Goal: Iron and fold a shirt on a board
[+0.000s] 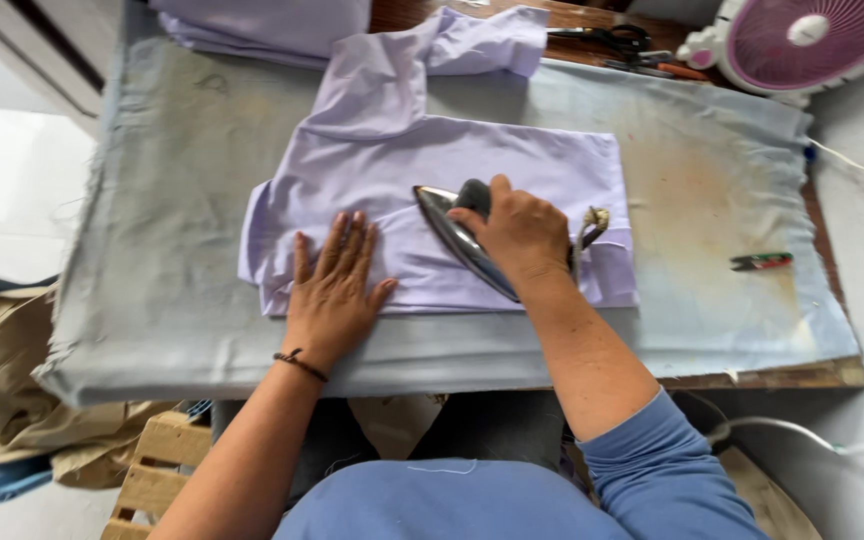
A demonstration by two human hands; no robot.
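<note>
The right hand (pixel 522 232) is clamping the handle of a grey metal iron (pixel 460 240) on a folded lilac cotton shirt (pixel 472 160); the left hand (pixel 335 285) is pressing flat, fingers spread, just beside it.

A cloth-covered table (pixel 182 300) bears a lilac garment (pixel 512 165), scissors (pixel 617 42) and a small clipper (pixel 760 262)

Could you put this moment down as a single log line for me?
right hand: grips iron on lilac garment | left hand: flat on garment | surface: grey padded table | nearby: scissors, pink fan
</note>
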